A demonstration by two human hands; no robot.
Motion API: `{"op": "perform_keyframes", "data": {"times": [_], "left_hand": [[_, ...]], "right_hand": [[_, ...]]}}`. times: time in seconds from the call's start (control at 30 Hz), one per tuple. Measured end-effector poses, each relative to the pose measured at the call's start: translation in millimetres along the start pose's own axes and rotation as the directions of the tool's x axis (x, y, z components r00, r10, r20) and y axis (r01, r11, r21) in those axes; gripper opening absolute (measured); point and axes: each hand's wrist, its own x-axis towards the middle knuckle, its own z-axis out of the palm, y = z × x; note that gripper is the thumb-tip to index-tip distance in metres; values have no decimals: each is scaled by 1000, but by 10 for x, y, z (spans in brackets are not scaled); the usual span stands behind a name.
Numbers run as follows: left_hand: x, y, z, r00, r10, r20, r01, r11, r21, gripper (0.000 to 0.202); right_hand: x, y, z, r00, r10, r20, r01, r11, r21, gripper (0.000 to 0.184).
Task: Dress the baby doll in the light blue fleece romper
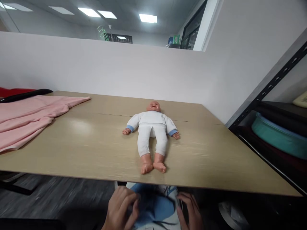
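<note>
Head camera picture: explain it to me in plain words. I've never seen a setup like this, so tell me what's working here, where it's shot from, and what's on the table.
There is no machine here, just a person's bare hands. The single picture comes from a camera worn on that person's head, looking forward and down. At the bottom, below the table's near edge, are the left hand and right hand, with blue and white fabric between them. I can't make out anything held in either. On the table, a doll in white clothes with blue cuffs lies on its back, feet toward the camera. Pink cloth spreads at the left.
</note>
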Motion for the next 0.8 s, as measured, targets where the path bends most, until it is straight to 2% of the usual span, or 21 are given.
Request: {"op": "perform_keyframes", "data": {"times": [0.03,0.1,0.13,0.2,0.3,0.37,0.43,0.5,0.57,0.67,0.73,0.8], "left_hand": [[-93,-53,-15,986,-140,89,134,989,67,15],[-214,-113,-22,905,-369,211,339,926,164,16],[-253,-122,-7,857,-447,256,410,893,185,22],[-307,-109,55,783,-520,342,479,854,202,34],[-347,-40,151,706,-567,424,502,823,264,42],[-347,37,166,655,-568,498,497,821,281,38],[-320,141,142,597,-484,640,467,858,214,33],[-255,263,105,542,-328,774,413,906,94,31],[-143,385,77,528,-169,832,341,940,-26,27],[98,530,41,585,-55,809,265,956,-127,19],[271,588,-5,625,-3,781,250,948,-196,17],[422,616,-80,656,41,753,261,925,-277,19]], "right_hand": [[0,46,81,997,72,32,-71,996,-46,33],[-7,163,211,976,203,80,-194,975,-104,41],[-18,233,262,961,258,101,-245,961,-126,44],[-36,368,348,933,328,149,-302,938,-170,49],[30,465,471,914,347,212,-307,931,-200,53],[153,440,554,914,332,234,-289,936,-200,53],[300,376,623,911,310,274,-263,945,-194,54],[427,310,658,901,282,329,-234,956,-177,55],[505,265,645,892,235,386,-195,971,-141,57],[531,218,545,884,167,436,-146,986,-82,47],[520,148,435,884,131,448,-127,991,-40,37],[523,-15,281,891,94,444,-115,993,20,36]]}}
